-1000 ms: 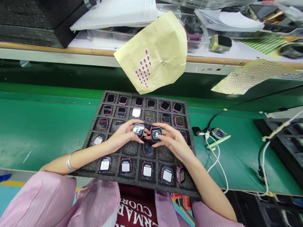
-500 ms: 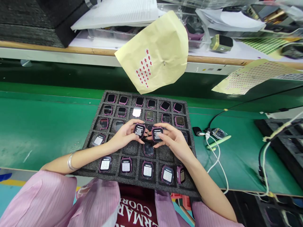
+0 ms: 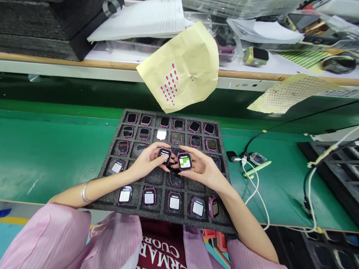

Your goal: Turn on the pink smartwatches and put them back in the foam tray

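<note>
In the head view, the left fingers (image 3: pixel 156 162) grasp one purple-rimmed watch (image 3: pixel 164 152) and the right fingers (image 3: pixel 191 174) another watch (image 3: pixel 184 161) at its three o'clock, both above the foam tray (image 3: pixel 162 200) on the desk (image 3: pixel 56 157), seemingly light, rigid, slick-glassed and best pinched by the side rims.

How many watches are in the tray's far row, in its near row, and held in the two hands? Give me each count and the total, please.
Far-row watches: 6
Near-row watches: 5
Held watches: 2
Total: 13
</note>
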Motion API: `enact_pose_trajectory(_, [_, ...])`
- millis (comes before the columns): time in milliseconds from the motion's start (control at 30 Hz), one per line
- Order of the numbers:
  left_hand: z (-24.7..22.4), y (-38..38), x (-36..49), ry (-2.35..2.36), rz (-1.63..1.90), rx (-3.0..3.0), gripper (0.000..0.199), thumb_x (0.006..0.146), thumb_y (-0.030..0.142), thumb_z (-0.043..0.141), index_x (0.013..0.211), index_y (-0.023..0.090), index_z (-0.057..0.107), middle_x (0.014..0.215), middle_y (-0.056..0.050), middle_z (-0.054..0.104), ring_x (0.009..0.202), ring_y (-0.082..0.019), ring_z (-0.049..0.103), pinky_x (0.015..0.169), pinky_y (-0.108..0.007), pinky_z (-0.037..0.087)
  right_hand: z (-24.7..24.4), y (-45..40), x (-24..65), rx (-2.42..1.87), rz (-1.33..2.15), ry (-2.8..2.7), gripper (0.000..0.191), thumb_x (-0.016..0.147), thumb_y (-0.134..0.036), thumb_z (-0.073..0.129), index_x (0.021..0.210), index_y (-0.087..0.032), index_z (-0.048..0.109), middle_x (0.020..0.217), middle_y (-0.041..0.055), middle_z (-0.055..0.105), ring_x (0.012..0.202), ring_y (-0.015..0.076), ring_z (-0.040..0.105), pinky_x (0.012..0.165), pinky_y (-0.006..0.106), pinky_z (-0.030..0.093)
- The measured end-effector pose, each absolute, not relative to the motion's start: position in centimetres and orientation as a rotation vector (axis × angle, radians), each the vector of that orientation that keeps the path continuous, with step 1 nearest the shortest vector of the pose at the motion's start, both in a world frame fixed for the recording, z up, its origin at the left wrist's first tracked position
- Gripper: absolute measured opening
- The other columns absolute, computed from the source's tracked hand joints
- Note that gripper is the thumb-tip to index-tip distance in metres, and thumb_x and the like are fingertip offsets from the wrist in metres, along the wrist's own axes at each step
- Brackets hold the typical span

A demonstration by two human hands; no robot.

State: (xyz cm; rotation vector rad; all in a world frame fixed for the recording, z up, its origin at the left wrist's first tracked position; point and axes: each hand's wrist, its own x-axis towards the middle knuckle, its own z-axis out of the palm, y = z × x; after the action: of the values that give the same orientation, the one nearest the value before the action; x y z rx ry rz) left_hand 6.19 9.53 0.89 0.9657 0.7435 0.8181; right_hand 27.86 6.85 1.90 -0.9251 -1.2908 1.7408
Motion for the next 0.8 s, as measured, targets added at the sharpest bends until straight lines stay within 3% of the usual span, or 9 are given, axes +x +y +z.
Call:
enact_pose_trajectory(567, [0.9, 9.5, 6.2, 0.710, 0.841, 0.952, 0.036, 0.080, 0.024, 0.070, 0.110, 0.016, 0.054, 0.095, -0.009, 0.069, 0.089, -0.022, 0.067, 0.065, -0.031, 0.062, 1.9, 6.6, 28.4, -0.955, 1.716, -1.332, 0.065, 0.079, -0.017, 0.076, 0.137, -0.023, 0.048, 0.118, 0.0082, 0.067, 0.105, 0.0243, 0.068, 0.090, 0.039, 0.057])
enact_pose_trajectory(733, [0.8, 9.3, 5.8, 0.651, 0.806, 1.000, 0.053, 0.070, 0.011, 0.076, 0.115, 0.017, 0.050, 0.104, -0.010, 0.066, 0.096, -0.023, 0.066, 0.073, -0.034, 0.061, 2.5, 6.0, 29.4, -1.216, 1.361, -1.779, 0.049, 0.081, -0.023, 0.073, 0.126, -0.022, 0.054, 0.111, 0.0080, 0.064, 0.083, 0.0212, 0.067, 0.078, 0.039, 0.058])
enact_pose_trajectory(800, [0.5, 9.0, 5.3, 0.639, 0.762, 1.049, 0.058, 0.068, 0.009, 0.076, 0.118, 0.019, 0.047, 0.111, -0.011, 0.062, 0.103, -0.024, 0.064, 0.079, -0.037, 0.061, 2.5, 5.6, 29.9, -1.311, 1.104, -2.053, 0.042, 0.081, -0.021, 0.072, 0.120, -0.021, 0.058, 0.111, 0.0086, 0.060, 0.088, 0.0233, 0.063, 0.080, 0.041, 0.055])
